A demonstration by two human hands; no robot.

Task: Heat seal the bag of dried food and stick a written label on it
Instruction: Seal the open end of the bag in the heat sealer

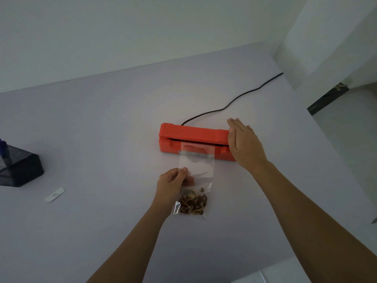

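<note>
My left hand [173, 184] pinches the left edge of the clear bag [197, 166], with my thumb on top and my fingers curled under it. My right hand [244, 144] is flat, with the fingers straight and close together and nothing in it. It is over the right end of the red sealer [193, 137] and hides that end, so I cannot tell if it touches or only hovers. The bag lies flat on the counter [102, 129], going from me to the sealer. Its top end is in the long dark slot at the front of the sealer. A thin strip runs across the bag just in front of the slot. The dried food [192, 203] is a small brown pile at the bottom end of the bag, close to me and just right of my left wrist. A black cord [234, 101] comes out of the back of the sealer and snakes away to the far right edge of the counter. Far to the left is a black mesh box [18, 166] with a blue pen [3, 148] in it. A small white label [54, 194] lies flat on the counter near the box, well apart from the bag. A pale wall [142, 27] is behind the counter.
</note>
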